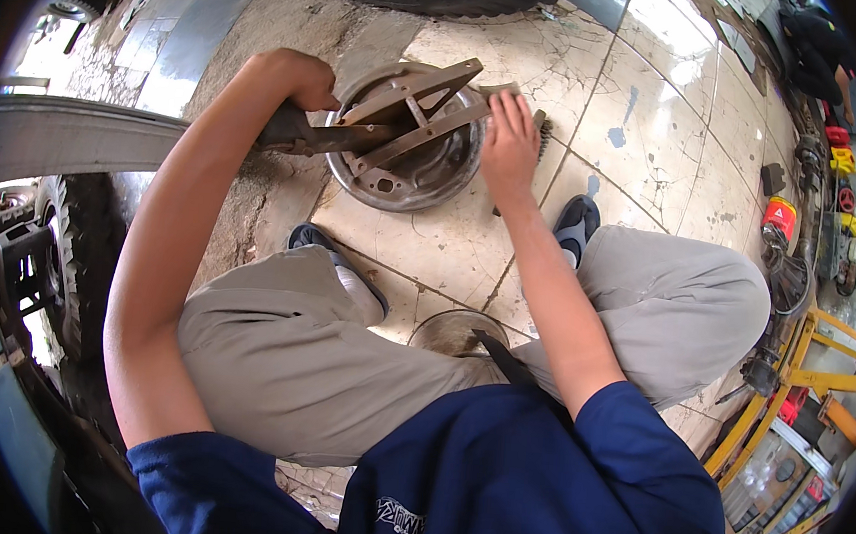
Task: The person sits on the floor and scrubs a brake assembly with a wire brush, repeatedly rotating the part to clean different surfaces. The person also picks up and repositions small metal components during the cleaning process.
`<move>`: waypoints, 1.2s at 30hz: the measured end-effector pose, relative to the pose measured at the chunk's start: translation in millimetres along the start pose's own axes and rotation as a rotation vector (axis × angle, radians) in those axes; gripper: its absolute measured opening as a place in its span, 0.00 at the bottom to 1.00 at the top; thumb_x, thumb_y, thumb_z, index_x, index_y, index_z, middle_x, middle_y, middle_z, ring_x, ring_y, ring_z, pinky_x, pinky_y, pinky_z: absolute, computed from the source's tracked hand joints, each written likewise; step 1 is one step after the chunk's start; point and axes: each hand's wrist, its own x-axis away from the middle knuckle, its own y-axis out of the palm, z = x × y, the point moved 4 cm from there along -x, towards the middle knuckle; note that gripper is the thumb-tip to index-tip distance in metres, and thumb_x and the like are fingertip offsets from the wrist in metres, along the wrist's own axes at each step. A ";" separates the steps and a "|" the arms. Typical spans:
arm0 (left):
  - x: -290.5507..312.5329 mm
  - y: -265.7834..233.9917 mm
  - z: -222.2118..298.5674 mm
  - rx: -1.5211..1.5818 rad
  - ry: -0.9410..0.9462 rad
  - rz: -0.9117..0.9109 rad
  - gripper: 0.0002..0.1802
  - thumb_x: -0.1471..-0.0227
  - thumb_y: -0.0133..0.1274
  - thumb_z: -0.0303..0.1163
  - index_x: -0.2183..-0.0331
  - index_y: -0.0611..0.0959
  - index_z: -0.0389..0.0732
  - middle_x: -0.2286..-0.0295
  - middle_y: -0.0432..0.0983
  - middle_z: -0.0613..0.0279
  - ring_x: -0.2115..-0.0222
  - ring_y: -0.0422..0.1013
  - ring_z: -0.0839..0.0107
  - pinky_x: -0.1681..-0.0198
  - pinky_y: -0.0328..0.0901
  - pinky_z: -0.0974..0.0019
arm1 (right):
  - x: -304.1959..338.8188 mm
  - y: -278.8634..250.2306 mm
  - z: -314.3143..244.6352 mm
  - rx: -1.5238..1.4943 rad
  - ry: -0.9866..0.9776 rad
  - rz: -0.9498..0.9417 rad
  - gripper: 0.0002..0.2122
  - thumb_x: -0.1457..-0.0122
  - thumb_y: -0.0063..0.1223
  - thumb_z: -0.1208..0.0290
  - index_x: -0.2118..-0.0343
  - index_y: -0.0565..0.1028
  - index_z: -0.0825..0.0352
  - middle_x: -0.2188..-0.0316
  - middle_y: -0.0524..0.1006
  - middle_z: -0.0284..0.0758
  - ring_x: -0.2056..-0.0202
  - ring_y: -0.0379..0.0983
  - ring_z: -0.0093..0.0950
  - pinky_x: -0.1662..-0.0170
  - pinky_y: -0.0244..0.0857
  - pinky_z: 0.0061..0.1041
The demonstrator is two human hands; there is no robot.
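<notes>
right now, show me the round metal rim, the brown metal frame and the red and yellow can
Round metal rim [426, 186]: head view, lower part of its face
Brown metal frame [427, 135]: head view, its lower bar
Red and yellow can [780, 220]: head view, its side

A navy short-sleeved shirt [552, 474] with white print [398, 519] tops beige trousers [273, 355] and dark shoes [577, 220].

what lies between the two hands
In the head view, a brown metal frame lies between the left hand and the right hand, with a round metal wheel behind it.
</notes>
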 end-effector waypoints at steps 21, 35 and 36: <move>-2.1 0.2 0.3 0.007 -0.018 -0.029 0.33 0.44 0.50 0.58 0.48 0.79 0.42 0.51 0.76 0.47 0.49 0.72 0.50 0.46 0.64 0.53 | 29.0 -1.5 -68.4 -0.214 -0.286 -0.131 0.20 0.39 0.51 0.69 0.43 0.71 0.59 0.37 0.64 0.27 0.33 0.52 0.28 0.36 0.54 0.41; -4.9 1.1 2.8 -0.001 -0.033 -0.052 0.30 0.42 0.49 0.56 0.51 0.82 0.41 0.55 0.79 0.51 0.53 0.74 0.52 0.50 0.66 0.53 | 31.0 5.8 -65.0 -0.133 -0.318 -0.062 0.20 0.35 0.45 0.67 0.40 0.69 0.58 0.37 0.65 0.27 0.34 0.54 0.29 0.38 0.54 0.43; -5.4 2.0 3.3 -0.008 -0.027 -0.053 0.30 0.42 0.49 0.56 0.51 0.82 0.41 0.55 0.79 0.51 0.53 0.74 0.52 0.49 0.66 0.53 | 43.3 8.8 -79.2 -0.147 -0.313 -0.129 0.20 0.36 0.46 0.68 0.41 0.70 0.58 0.38 0.65 0.28 0.34 0.54 0.30 0.37 0.54 0.45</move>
